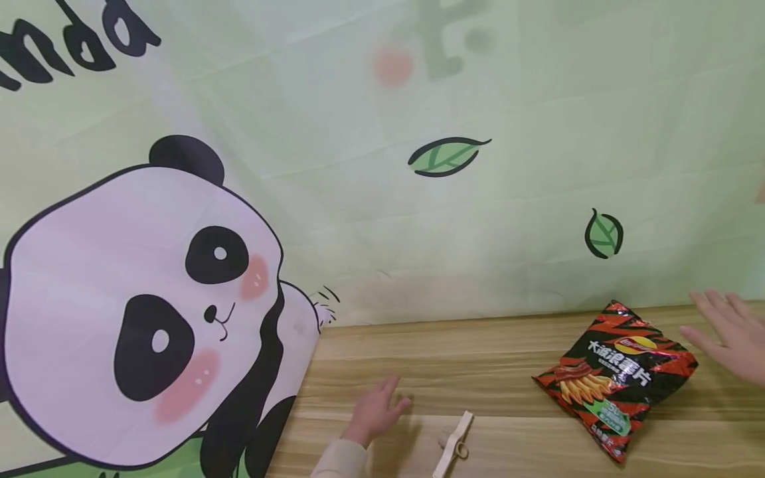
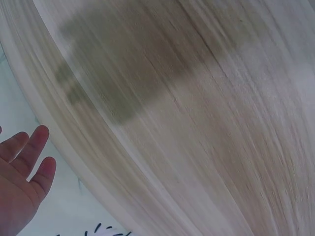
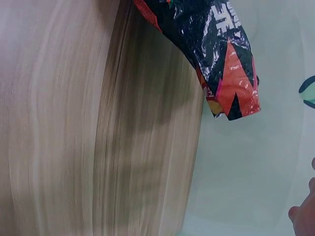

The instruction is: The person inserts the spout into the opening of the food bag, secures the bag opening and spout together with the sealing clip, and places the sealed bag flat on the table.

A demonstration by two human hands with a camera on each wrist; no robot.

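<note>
A black and red bag of potato chips point(image 1: 627, 362) lies on the wooden table toward the right, its printed front up. To its right, my right hand point(image 1: 730, 337) hovers with fingers spread, apart from the bag. In the right wrist view one end of the bag point(image 3: 216, 54) shows, and only the edge of the right hand point(image 3: 306, 211). My left hand point(image 1: 378, 411) is held above the table with fingers extended and nothing in it; the left wrist view also shows this hand point(image 2: 22, 179). Between the hands lies a slim white strip-like object point(image 1: 452, 446) with a small ring at its side.
The wood-grain table point(image 1: 478, 358) meets a pale green cloth backdrop point(image 1: 335, 166) along its back edge. A large printed panda point(image 1: 143, 265) and leaves point(image 1: 445, 157) decorate the cloth. Shadows of the hands fall on the tabletop.
</note>
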